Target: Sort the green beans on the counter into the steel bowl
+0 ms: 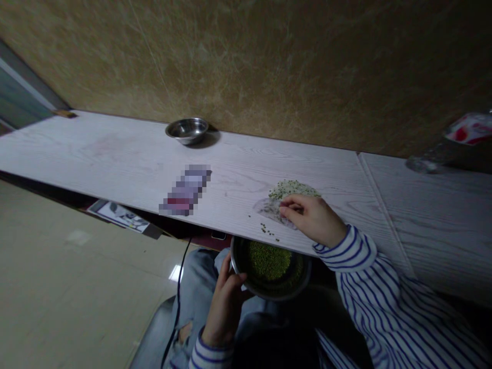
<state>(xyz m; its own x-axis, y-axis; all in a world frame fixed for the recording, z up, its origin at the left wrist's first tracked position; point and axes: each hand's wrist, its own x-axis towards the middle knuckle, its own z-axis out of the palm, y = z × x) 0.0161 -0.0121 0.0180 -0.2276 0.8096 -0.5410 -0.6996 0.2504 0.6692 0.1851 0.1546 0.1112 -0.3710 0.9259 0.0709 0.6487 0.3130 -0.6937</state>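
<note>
The left hand (226, 302) grips the rim of a deep metal bowl (279, 296), which sits just below the edge of the pale tabletop (238, 164) and holds a mass of small green beans (269, 260). The right hand (313, 218) is narrowed, thumb and fingers drawn together over a thin translucent sheet (267, 207) beside a loose heap of beans (290, 188) on the table — whether anything is pinched there, I cannot tell. Toward the wall (215, 66) stands a small metal bowl (187, 139), well apart from the heap.
</note>
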